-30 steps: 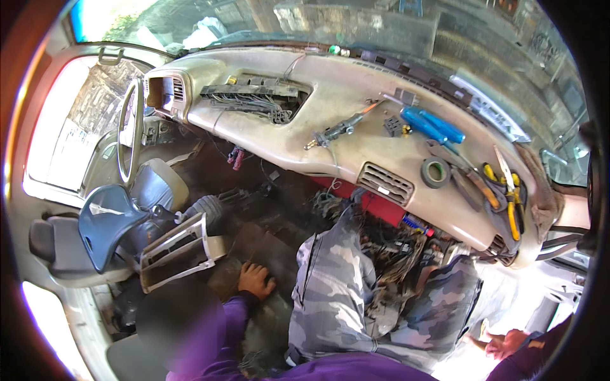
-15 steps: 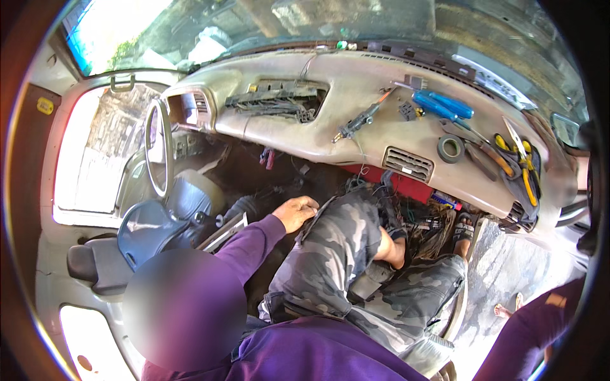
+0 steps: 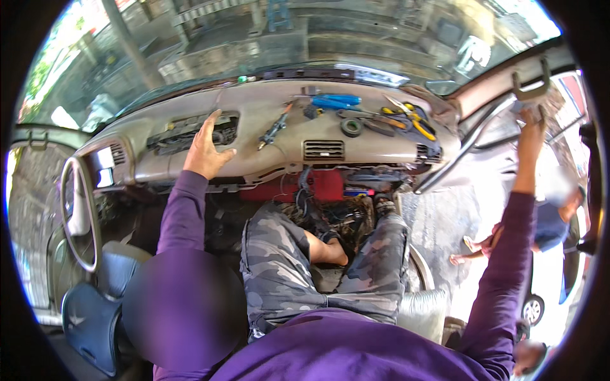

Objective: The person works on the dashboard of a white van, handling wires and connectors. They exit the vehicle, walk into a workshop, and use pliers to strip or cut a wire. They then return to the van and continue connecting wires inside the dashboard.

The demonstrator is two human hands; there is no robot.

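Note:
My left hand (image 3: 206,146) is raised over the dashboard (image 3: 254,108) with fingers apart, close beside an opening full of wiring (image 3: 178,133). My right hand (image 3: 530,124) is up at the door pillar on the right, just below a grab handle (image 3: 530,89), its fingers curled on something I cannot make out. On the dashboard lie blue-handled tools (image 3: 337,101), yellow-handled pliers (image 3: 422,127), a roll of dark tape (image 3: 351,128) and a slim metal tool (image 3: 270,133).
The steering wheel (image 3: 95,235) and a blue seat piece (image 3: 86,320) are at left. My camouflage-clad legs (image 3: 273,273) reach into loose wiring under the dashboard. Outside the right doorway are another person (image 3: 549,228) and a car wheel (image 3: 534,309).
My view has swung to face the dashboard squarely. My left hand has risen from low in the cab to the dashboard, and my right arm has gone up to the right pillar.

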